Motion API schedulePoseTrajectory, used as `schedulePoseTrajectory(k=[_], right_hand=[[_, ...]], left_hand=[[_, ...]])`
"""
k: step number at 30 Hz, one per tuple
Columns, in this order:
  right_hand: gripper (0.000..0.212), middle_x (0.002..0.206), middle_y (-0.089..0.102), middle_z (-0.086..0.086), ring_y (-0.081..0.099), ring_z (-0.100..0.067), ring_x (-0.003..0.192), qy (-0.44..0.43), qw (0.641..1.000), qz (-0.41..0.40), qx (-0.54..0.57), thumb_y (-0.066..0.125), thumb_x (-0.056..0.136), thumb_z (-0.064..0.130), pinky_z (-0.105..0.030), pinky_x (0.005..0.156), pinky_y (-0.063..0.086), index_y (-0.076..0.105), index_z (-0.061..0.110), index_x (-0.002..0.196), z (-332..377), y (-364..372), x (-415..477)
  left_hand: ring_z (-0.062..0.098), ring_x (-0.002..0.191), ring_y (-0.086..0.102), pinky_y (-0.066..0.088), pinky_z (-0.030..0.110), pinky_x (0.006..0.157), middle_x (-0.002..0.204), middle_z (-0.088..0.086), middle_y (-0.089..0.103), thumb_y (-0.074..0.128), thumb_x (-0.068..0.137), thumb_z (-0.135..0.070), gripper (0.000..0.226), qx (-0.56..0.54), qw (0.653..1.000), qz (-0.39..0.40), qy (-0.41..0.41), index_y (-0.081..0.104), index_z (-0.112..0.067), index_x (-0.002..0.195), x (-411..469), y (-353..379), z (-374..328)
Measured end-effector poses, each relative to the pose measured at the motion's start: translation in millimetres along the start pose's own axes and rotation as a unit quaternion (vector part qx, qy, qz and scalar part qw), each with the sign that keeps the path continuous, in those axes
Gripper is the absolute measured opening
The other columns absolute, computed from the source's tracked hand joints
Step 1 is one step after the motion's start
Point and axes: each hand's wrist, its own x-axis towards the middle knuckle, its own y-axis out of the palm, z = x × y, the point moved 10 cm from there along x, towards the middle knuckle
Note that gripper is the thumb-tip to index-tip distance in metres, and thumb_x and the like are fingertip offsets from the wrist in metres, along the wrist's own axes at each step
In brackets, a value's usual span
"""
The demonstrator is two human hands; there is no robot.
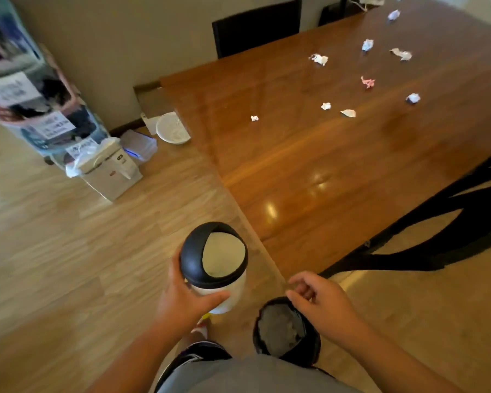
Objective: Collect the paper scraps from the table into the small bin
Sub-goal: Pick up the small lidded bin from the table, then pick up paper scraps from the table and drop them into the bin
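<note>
My left hand (186, 297) grips a small white bin (220, 285) with a black swing-lid top, held in the air beside the near corner of the brown wooden table (309, 171). My right hand (321, 297) hovers with loosely curled fingers and holds nothing, just off the table's corner. Several crumpled paper scraps lie on the far half of the table: a tiny white one (254, 118), a white one (326, 106), a flat one (348, 113), a pink one (368, 81) and a bluish ball (413, 98), with more beyond.
A round black bin (285, 327) stands on the floor under my right hand. A white box (111, 171), a white basket (172, 129) and a stack of papers sit on the floor at the left. Black chairs (255, 29) stand at the table's far side.
</note>
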Motion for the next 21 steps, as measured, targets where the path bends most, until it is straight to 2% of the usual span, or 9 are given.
schedulePoseTrajectory(k=[1,4,8,9,12,16,18,21], right_hand=[[0.012,0.084,0.060,0.021,0.058,0.002,0.079,0.007,1.000,0.002,0.002,0.064,0.090,0.043,-0.020,0.062,0.050,0.054,0.049,0.087,7.2,8.8,14.1],[0.009,0.076,0.056,0.010,0.053,0.002,0.069,0.021,1.000,0.009,0.008,0.065,0.092,0.036,-0.018,0.062,0.046,0.057,0.040,0.089,32.5,36.3,58.0],[0.006,0.076,0.056,0.005,0.050,-0.001,0.063,0.054,0.998,-0.019,0.022,0.067,0.090,0.031,-0.018,0.062,0.044,0.062,0.029,0.091,64.5,58.9,113.9],[0.006,0.074,0.055,0.006,0.050,0.000,0.062,0.064,0.997,-0.025,0.022,0.068,0.090,0.030,-0.018,0.061,0.043,0.063,0.027,0.091,72.0,62.6,126.5],[0.005,0.070,0.055,0.009,0.052,0.004,0.061,0.089,0.995,-0.041,0.030,0.069,0.088,0.028,-0.014,0.060,0.043,0.064,0.028,0.088,92.8,69.6,158.4],[0.004,0.071,0.058,0.007,0.052,0.004,0.061,0.104,0.993,-0.056,0.022,0.068,0.088,0.031,-0.013,0.058,0.044,0.065,0.029,0.086,113.3,67.1,193.8],[0.006,0.074,0.060,0.003,0.053,0.003,0.062,0.105,0.992,-0.059,0.021,0.067,0.089,0.032,-0.014,0.058,0.045,0.065,0.027,0.088,121.5,62.7,210.3],[0.007,0.082,0.064,-0.001,0.059,-0.004,0.069,0.109,0.991,-0.070,0.024,0.065,0.090,0.032,-0.016,0.059,0.048,0.065,0.025,0.093,131.3,51.1,233.8]], left_hand=[[0.000,0.120,0.060,0.052,0.030,0.096,0.136,-0.024,0.056,0.095,0.042,-0.052,0.125,0.000,1.000,-0.004,-0.002,0.027,-0.054,0.148,10.2,-16.2,5.4],[-0.009,0.115,0.061,0.052,0.023,0.091,0.131,-0.031,0.057,0.095,0.042,-0.053,0.119,0.012,1.000,-0.004,-0.012,0.027,-0.069,0.138,48.7,-64.8,20.8],[0.011,0.124,0.063,0.054,0.049,0.102,0.137,-0.020,0.059,0.098,0.041,-0.052,0.125,0.025,0.999,0.019,-0.021,0.028,-0.061,0.145,105.9,-126.3,33.4],[0.009,0.123,0.063,0.054,0.048,0.101,0.136,-0.023,0.059,0.098,0.042,-0.054,0.125,0.029,0.999,0.026,-0.019,0.027,-0.064,0.144,119.0,-139.9,33.9],[-0.014,0.115,0.059,0.053,0.030,0.092,0.127,-0.045,0.055,0.096,0.039,-0.065,0.121,0.039,0.999,0.032,-0.006,0.021,-0.080,0.133,153.4,-176.3,28.4],[-0.027,0.110,0.053,0.047,0.019,0.086,0.122,-0.055,0.049,0.094,0.042,-0.057,0.117,0.036,0.999,0.017,0.008,0.019,-0.084,0.128,190.0,-209.0,10.8],[-0.030,0.106,0.052,0.045,0.015,0.082,0.120,-0.057,0.048,0.093,0.041,-0.057,0.115,0.035,0.999,0.010,0.009,0.019,-0.086,0.125,204.3,-218.7,3.9],[-0.027,0.106,0.054,0.046,0.016,0.081,0.121,-0.053,0.051,0.093,0.042,-0.056,0.114,0.034,0.999,0.014,0.013,0.021,-0.084,0.126,226.8,-226.3,-5.6]])
